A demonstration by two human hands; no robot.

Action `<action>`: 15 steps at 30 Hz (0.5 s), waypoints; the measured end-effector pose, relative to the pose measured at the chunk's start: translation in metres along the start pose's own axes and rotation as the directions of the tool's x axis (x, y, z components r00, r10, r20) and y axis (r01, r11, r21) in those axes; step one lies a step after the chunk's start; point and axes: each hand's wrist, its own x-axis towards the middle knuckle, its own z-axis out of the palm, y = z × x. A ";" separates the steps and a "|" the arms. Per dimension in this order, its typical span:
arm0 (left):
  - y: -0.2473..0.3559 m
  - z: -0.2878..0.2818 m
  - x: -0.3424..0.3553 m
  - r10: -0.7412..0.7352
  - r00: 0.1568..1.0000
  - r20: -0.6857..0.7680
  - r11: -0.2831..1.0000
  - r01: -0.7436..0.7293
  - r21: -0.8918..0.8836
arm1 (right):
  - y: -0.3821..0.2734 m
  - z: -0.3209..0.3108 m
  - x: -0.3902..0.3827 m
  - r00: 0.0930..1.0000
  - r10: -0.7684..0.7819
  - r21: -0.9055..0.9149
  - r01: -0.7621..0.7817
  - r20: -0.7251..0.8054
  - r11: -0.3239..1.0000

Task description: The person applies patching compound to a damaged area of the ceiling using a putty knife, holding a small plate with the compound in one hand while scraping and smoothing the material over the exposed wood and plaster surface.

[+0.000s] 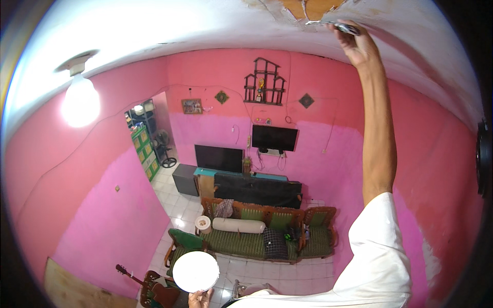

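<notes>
My right hand [355, 45] is raised to the white ceiling [205, 23], its fingers closed around the dark handle of a putty knife [347, 28]. The knife's thin blade has white paste at its tip and reaches the edge of a bare brown patch [313, 8], where the ceiling surface is broken. Low down, my left hand [200, 299] grips the near rim of a round white tub [195, 272]. The tub's inside looks plain white; whether that is paste or the bottom, I cannot tell.
A lit bulb [80, 102] hangs from the ceiling on the left. Far below are a green wooden sofa [241, 245], a side chair [319, 233] and a guitar [164, 294]. Two dark screens, one a wall television [275, 137], stand by the pink wall [328, 136].
</notes>
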 end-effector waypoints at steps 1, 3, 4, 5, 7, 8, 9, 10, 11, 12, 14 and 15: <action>-0.002 -0.005 0.004 -0.018 1.000 -0.017 1.000 0.018 0.004 | -0.008 0.009 -0.013 1.000 0.006 -0.006 -0.006 0.006 1.000; -0.001 0.002 -0.001 -0.018 0.999 -0.038 1.000 0.019 0.016 | -0.012 0.023 -0.052 0.999 -0.031 -0.092 0.028 -0.037 0.995; -0.002 -0.005 0.000 -0.015 0.999 -0.045 1.000 0.015 0.012 | -0.005 0.023 -0.065 0.999 -0.026 -0.087 0.023 -0.033 0.996; -0.004 -0.017 0.003 -0.011 0.998 -0.061 1.000 0.011 -0.013 | 0.006 0.020 -0.076 0.999 -0.048 -0.129 0.044 -0.024 0.991; -0.007 -0.022 0.008 -0.021 0.998 -0.063 0.999 0.019 -0.033 | 0.023 0.012 -0.090 0.997 -0.079 -0.186 0.074 -0.021 0.980; -0.007 -0.020 0.007 -0.003 1.000 -0.021 0.999 0.002 -0.040 | 0.036 0.011 -0.093 0.997 -0.034 -0.216 0.018 -0.070 0.976; -0.007 -0.018 0.007 0.016 1.000 0.025 0.999 -0.015 -0.046 | 0.050 0.009 -0.095 0.993 0.007 -0.242 -0.036 -0.121 0.970; -0.006 -0.017 0.006 0.020 0.999 0.028 0.999 -0.019 -0.041 | 0.066 0.003 -0.090 0.989 0.021 -0.254 -0.058 -0.145 0.966; -0.005 -0.016 0.005 0.017 1.000 0.005 0.999 -0.017 -0.029 | 0.082 -0.005 -0.082 0.988 0.039 -0.228 -0.073 -0.149 0.971; -0.005 -0.013 0.003 0.008 1.000 -0.012 1.000 -0.008 -0.016 | 0.092 -0.012 -0.074 0.986 0.053 -0.210 -0.085 -0.156 0.974; -0.001 0.001 -0.003 -0.001 0.998 -0.060 1.000 0.001 -0.001 | 0.106 -0.018 -0.058 0.982 0.046 -0.171 -0.078 -0.183 0.982; -0.001 0.000 -0.003 -0.002 0.999 -0.049 1.000 0.002 -0.001 | 0.111 -0.019 -0.049 0.978 0.044 -0.131 -0.072 -0.203 0.989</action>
